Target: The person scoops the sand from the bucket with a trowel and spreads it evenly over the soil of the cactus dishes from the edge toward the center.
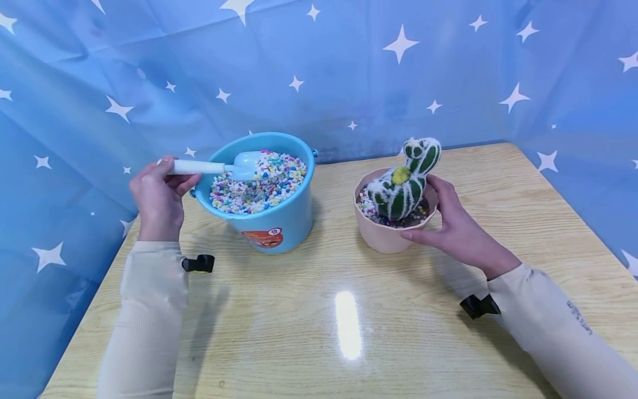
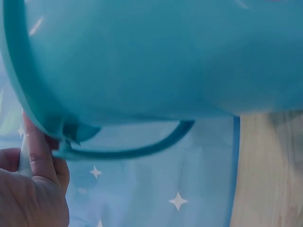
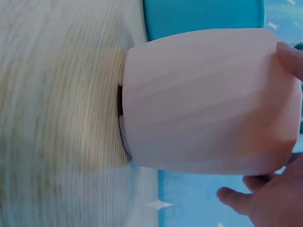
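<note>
1. The fingers of the left hand (image 1: 160, 197) are closed around the handle of a scoop (image 1: 201, 168), gripping near its end, which probably leaves the blade free over the bucket.
2. The scoop lies nearly level above the bucket's mouth; beads show at its clear blade, though whether they sit in it or show through is hard to tell.
3. The fingers of the right hand (image 1: 456, 230) hold a pink pot (image 1: 381, 242) by its side near the rim, thumb on the near wall, likely to steady it upright.
4. In the pot a knitted cactus (image 1: 399, 198) leans slightly, with small beads around its base.
5. The blue bucket (image 1: 296, 219) stands left of the pot, well apart from it, full of multicoloured beads (image 1: 239, 199); that seems to suit the left hand's reach.
6. Both containers stand on the wood-grained surface (image 1: 279, 343), towards its far edge, with a bright reflection nearer the person.
7. Behind hangs a blue backdrop (image 1: 344, 94) with white stars.
</note>
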The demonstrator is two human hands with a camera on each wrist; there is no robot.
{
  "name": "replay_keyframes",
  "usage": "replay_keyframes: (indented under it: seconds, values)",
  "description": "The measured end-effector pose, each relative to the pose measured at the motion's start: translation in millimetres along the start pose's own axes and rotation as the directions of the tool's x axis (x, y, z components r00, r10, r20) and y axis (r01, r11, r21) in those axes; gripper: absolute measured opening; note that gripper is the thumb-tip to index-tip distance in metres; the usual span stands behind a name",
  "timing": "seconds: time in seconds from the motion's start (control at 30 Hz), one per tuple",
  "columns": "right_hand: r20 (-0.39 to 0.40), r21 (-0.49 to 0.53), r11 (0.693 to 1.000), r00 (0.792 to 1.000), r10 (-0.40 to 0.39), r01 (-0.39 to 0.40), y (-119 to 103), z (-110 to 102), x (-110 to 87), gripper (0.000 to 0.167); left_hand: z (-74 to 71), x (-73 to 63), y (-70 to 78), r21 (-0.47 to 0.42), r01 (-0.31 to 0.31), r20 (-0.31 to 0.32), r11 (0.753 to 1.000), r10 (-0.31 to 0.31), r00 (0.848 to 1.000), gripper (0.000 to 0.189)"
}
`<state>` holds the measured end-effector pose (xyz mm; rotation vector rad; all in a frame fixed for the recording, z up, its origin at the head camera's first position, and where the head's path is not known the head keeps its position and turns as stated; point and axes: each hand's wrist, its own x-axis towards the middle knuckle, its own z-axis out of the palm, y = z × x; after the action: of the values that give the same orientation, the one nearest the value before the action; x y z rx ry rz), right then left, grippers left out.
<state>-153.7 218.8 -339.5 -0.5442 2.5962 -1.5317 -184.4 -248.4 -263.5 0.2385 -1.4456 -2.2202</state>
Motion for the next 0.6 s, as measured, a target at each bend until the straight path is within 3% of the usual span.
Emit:
replay_keyframes:
  seconds: [0.17, 0.4, 0.6]
  values:
    - [-0.004, -0.013, 1.0, 1.0, -0.028, 0.028, 3, -1, 2.7, 0.108, 9.5, -4.7, 2.0, -0.012, 0.006, 0.035, 1.0, -0.005, 0.999, 0.019]
    - [0.019, 0.03, 0.999, 1.0, 0.009, -0.01, 5, -4, 8.4, 0.11, 19.6, -12.3, 4.4, -0.022, 0.018, 0.083, 1.0, -0.016, 0.996, 0.018]
    - [-0.052, -0.018, 1.0, 0.999, 0.011, -0.012, 4, 3, 6.9, 0.109, 30.6, -18.7, 4.4, -0.033, 0.04, 0.14, 0.999, -0.035, 0.99, 0.017]
